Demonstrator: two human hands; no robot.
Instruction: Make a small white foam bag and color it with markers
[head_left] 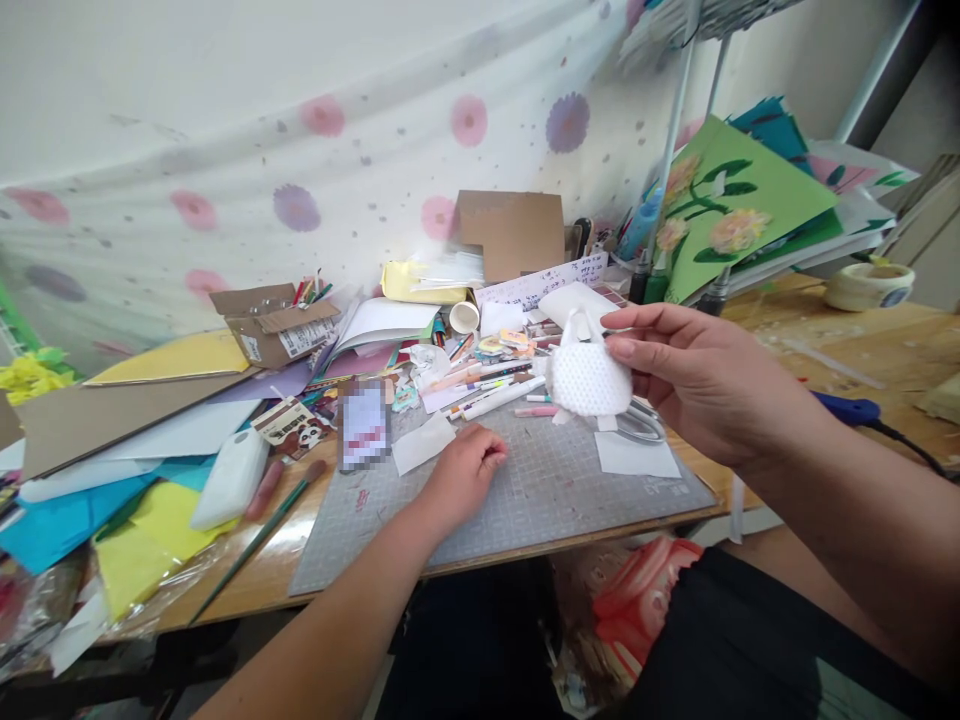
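My right hand [682, 375] pinches a small white handbag [591, 378] with a knit-like, bumpy surface between thumb and fingers, near its looped handle. The little bag hangs upright above the right part of a grey cutting mat [517, 520]. On the mat's left half rests my left hand [469, 470], its fingers curled into a loose fist with no object showing in them. A white paper piece [422, 444] lies just left of that fist, and a phone [364, 425] with a blurred screen is farther left. Below the bag lies another white paper piece [637, 458].
Pens and markers [495, 385] crowd the mat's back edge. At left are a green-handled brush [262, 540], a white rounded case [231, 478], coloured paper and an open cardboard box [281, 325]. A blue-handled corded tool [847, 408] lies right, below green flower artwork [742, 210].
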